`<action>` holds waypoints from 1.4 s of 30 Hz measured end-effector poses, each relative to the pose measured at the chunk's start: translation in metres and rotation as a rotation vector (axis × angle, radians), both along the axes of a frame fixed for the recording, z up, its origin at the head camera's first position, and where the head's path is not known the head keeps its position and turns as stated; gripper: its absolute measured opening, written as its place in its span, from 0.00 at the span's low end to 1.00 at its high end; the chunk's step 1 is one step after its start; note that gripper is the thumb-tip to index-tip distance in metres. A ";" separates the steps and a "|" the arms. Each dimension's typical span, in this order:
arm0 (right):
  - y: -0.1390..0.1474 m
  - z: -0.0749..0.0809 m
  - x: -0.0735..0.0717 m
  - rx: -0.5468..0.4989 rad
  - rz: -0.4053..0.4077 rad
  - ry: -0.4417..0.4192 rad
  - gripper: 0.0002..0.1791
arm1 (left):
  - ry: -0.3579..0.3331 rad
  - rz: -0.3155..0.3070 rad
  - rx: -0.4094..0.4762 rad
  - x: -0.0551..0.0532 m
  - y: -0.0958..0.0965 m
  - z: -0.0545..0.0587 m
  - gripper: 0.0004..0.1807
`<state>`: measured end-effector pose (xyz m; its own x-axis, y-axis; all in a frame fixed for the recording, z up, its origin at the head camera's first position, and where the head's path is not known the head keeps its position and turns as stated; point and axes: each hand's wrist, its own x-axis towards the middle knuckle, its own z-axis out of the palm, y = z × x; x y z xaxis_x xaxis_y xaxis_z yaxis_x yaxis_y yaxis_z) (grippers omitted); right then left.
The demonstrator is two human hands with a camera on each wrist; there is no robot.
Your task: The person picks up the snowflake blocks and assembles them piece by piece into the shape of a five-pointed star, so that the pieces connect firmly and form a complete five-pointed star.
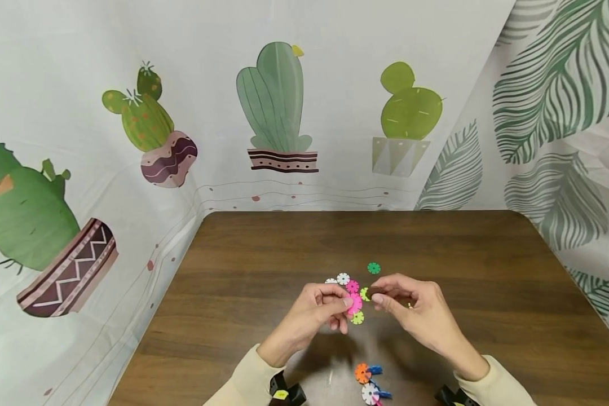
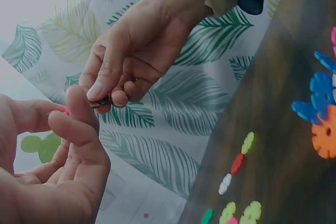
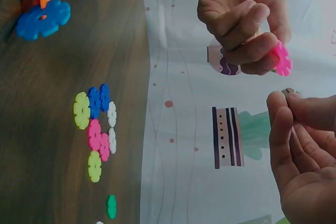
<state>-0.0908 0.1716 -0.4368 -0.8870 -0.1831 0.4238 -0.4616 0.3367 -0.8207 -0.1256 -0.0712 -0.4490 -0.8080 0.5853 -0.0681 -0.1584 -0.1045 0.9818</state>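
Observation:
In the head view, my left hand [image 1: 312, 311] grips a pink notched disc [image 1: 356, 304] between thumb and fingers. My right hand [image 1: 420, 307] pinches a dark brown disc [image 1: 373, 291] close to the pink one. The right wrist view shows the pink disc [image 3: 283, 59] and, with a small gap below it, the brown disc [image 3: 287, 92], mostly covered by fingertips. Both hands are raised over the table. From the left wrist, only a sliver of the pink disc [image 2: 65, 110] shows behind the fingers.
Joined orange [image 1: 362, 373], white and blue discs lie at the near side of the wooden table [image 1: 223, 316]. Loose discs lie beyond the hands, among them a green disc [image 1: 374, 268], a white disc [image 1: 343, 278] and a red disc [image 2: 238, 163]. A printed cloth [image 1: 340, 113] hangs behind.

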 end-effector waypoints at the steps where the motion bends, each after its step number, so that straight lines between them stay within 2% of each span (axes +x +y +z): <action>1: -0.001 0.001 0.001 -0.001 0.014 0.012 0.13 | -0.009 -0.005 0.014 0.000 0.000 0.001 0.10; 4: -0.003 0.002 0.002 -0.010 0.062 0.053 0.15 | -0.024 -0.012 0.042 0.001 0.001 0.005 0.03; 7: -0.005 0.003 0.002 -0.015 0.104 0.103 0.17 | -0.017 -0.009 0.045 0.002 0.001 0.008 0.02; 15: -0.004 0.004 -0.003 0.084 0.121 0.268 0.20 | 0.025 -0.011 -0.020 0.001 0.001 0.014 0.10; 19: -0.003 0.006 -0.006 0.074 0.169 0.308 0.21 | 0.042 -0.027 -0.029 -0.001 0.000 0.017 0.12; 24: 0.000 0.007 -0.008 0.036 0.212 0.323 0.22 | 0.050 -0.031 -0.003 -0.001 0.003 0.017 0.14; 31: -0.002 0.004 -0.010 0.012 0.224 0.306 0.22 | 0.044 0.051 0.030 0.005 0.008 0.016 0.13; 37: -0.004 0.002 -0.013 -0.017 0.199 0.245 0.19 | 0.035 0.096 0.054 0.004 0.010 0.020 0.09; 40: -0.007 0.003 -0.014 -0.006 0.176 0.267 0.20 | 0.027 0.096 0.035 0.002 0.007 0.021 0.06; 42: -0.009 0.004 -0.013 0.008 0.147 0.273 0.20 | 0.037 0.091 0.013 0.000 0.005 0.020 0.08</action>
<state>-0.1043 0.1628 -0.4333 -0.7047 -0.3050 0.6406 -0.7086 0.2561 -0.6575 -0.1255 -0.0667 -0.4288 -0.8596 0.5101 -0.0303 -0.1114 -0.1292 0.9853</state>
